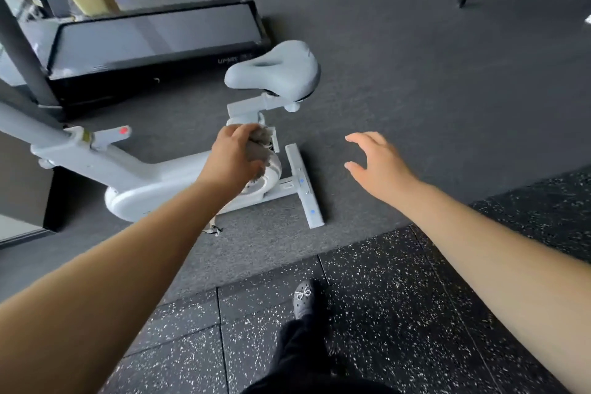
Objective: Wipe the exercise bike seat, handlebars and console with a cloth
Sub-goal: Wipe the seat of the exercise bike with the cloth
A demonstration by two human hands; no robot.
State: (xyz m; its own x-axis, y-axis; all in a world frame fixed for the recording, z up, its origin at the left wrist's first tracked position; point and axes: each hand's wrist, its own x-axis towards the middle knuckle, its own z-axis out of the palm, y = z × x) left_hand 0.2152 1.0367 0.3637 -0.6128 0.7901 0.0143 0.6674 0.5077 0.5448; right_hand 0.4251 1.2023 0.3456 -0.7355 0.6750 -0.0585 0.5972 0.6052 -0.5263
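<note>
A grey cloth [259, 150] is held bunched in the left hand [235, 155], with the fingers closed around it; a loose end is seen hanging below the forearm. The left hand is positioned over the rear frame of the white bike [144, 179], just below the seat post and above the rear stabiliser [303, 184]. The seat [275, 72] is located above and slightly right of the cloth, apart from it. The right hand [375, 163] is held empty with fingers spread and curved, over the floor [447, 73] to the right of the bike, well apart from the seat and the cloth. The handlebars and console are not clearly shown. A treadmill [153, 41] is seen behind the bike.
</note>
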